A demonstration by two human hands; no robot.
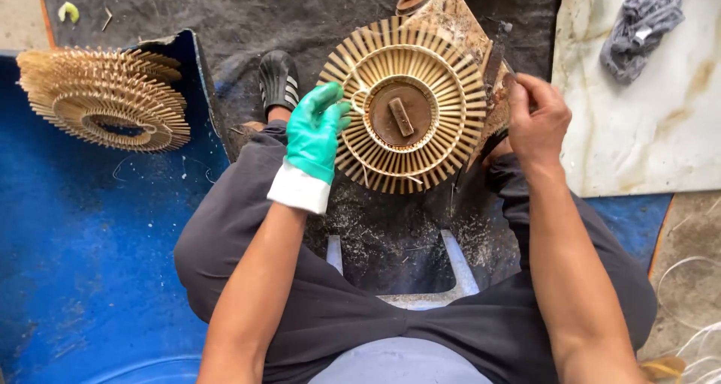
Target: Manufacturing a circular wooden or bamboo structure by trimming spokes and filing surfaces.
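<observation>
- Around me: a blue tarp (82, 264) covers the ground on my left, dark grit-strewn ground (248, 16) lies ahead, and a pale stained slab (646, 136) sits to my right with one crumpled grey rag (640, 30) on it.
- One black sandal (279, 80) shows on my foot, just left of the work.
- A stack of finished slat rings (105, 97) rests on the tarp, well apart from my hands; I cannot count its layers.
- A few thin pale strands (695, 294) loop at the right edge.
- The slat ring (405, 105) I work on sits on a worn wooden block (451, 16), ahead of my knees, between my two hands.
- It is a round fan of thin tan slats set on edge, radiating from a hollow middle, with pale cord bands circling them.
- In the middle, one brown round disc (400, 114) with a small upright peg shows through.
- My left hand (315, 132), in a green glove with a white cuff, lies on the ring's left rim, fingers curled together against the slats.
- My right hand (537, 117), bare, is at the ring's right rim, fingertips pinched together; what they pinch is too small to tell.
- The ring hides most of the block beneath it.
- Count: two hands, one glove, one ring in hand, one stack aside.
</observation>
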